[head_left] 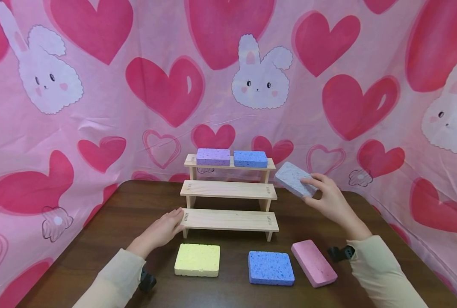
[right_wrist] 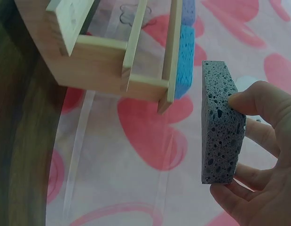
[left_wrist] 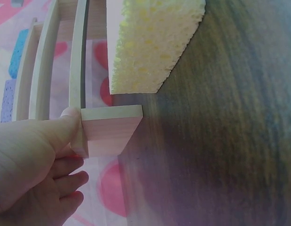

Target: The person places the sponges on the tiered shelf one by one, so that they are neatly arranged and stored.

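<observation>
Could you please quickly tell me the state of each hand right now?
Left hand: closed, gripping the lowest wooden step.
Right hand: closed, holding the gray sponge.

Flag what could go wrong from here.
1. The right hand holds the grey sponge near the right end of the top step; swinging it inward might knock the blue sponge sitting there.
2. The left hand grips the left end of the lowest step; a tug could shift the wooden stand and perhaps jostle that sponge and the purple sponge.
</observation>
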`<state>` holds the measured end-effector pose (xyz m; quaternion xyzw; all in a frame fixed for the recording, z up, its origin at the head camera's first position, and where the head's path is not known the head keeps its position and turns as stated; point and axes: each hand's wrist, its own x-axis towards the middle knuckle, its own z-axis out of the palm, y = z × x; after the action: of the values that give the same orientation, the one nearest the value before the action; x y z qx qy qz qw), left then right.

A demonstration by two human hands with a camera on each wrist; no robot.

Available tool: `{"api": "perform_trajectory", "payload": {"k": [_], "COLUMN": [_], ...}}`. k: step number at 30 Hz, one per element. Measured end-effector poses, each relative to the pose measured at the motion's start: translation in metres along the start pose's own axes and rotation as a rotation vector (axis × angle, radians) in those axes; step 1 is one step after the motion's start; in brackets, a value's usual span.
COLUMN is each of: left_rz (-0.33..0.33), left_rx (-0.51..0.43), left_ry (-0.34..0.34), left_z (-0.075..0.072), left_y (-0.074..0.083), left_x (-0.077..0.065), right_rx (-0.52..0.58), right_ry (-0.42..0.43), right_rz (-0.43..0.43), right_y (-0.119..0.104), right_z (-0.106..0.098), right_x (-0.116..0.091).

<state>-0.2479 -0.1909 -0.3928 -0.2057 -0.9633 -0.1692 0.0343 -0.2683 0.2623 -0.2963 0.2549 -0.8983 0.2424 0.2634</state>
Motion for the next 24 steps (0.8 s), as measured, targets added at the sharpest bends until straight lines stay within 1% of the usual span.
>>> {"api": "perform_trajectory", "payload": {"k": [10,19,24], "left_rz": [0.005,0.007,0.005], "left_rx": [0.01,0.009,0.013], "left_ry": [-0.001,-0.008,-0.007], "left_z": [-0.001,-0.003,-0.004], "left_y": [0.001,0.003,0.004], "left_x": [-0.002,-0.003,-0.003], "right_rx": [0.022,0.02,0.021], "right_ry": [-0.078,-0.109,-0.149], "right_rz": [-0.038,-0.116,-0.117], "right_y": [-0.017,-0.031,-0.04], "right_z": [0.018,0.031,0.039], "right_x": [0.013,0.021,0.025]}}
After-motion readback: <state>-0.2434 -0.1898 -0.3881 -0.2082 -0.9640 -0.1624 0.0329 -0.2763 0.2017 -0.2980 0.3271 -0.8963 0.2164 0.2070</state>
